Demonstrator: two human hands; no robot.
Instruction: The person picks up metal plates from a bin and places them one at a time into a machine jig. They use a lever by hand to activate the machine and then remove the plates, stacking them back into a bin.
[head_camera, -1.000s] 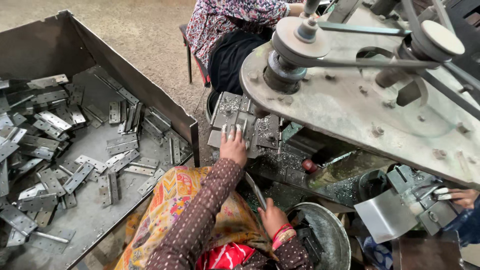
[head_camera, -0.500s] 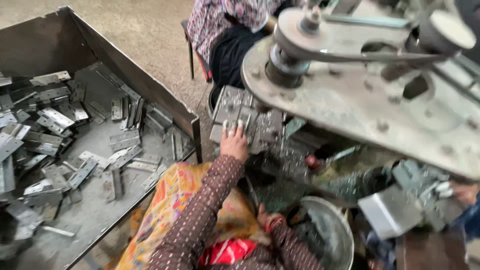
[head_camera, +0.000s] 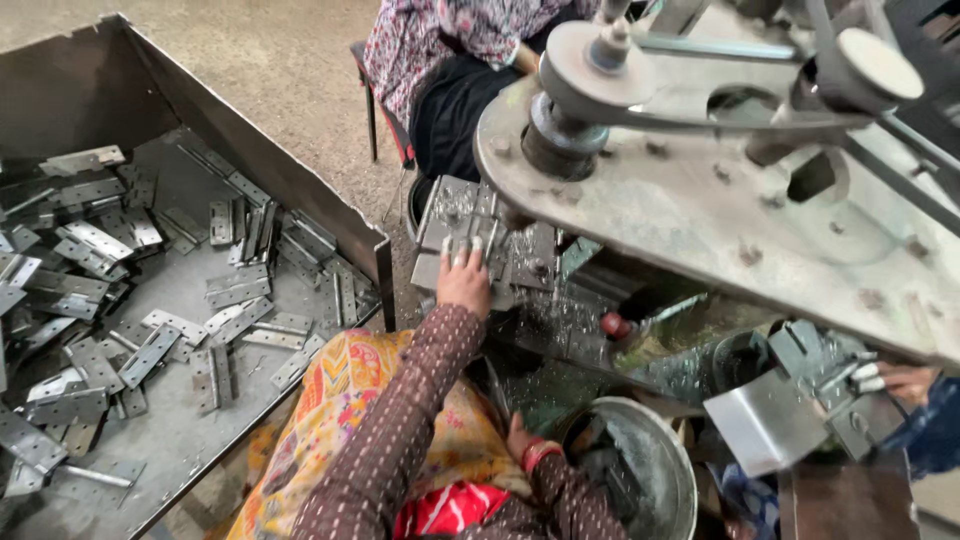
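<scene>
A heavy grey steel machine plate (head_camera: 720, 220) overhangs a dented sheet-metal bin (head_camera: 280, 190) littered with flat hinge plates (head_camera: 150, 350). The left hand (head_camera: 464, 282) rests on stacked hinges (head_camera: 470, 235), fingertips spread. The right hand (head_camera: 518, 440) sits low beside a round metal bowl (head_camera: 660, 470), its fingers hidden.

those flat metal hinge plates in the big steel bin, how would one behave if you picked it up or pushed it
Each hinge plate looks like flat sheet metal, so probably stiff and fairly heavy for its size. Being flat, it should slide rather than roll on the bin floor. They lie overlapped, so a push would likely shift neighbours, and a hinged one may fold open when lifted.
</scene>
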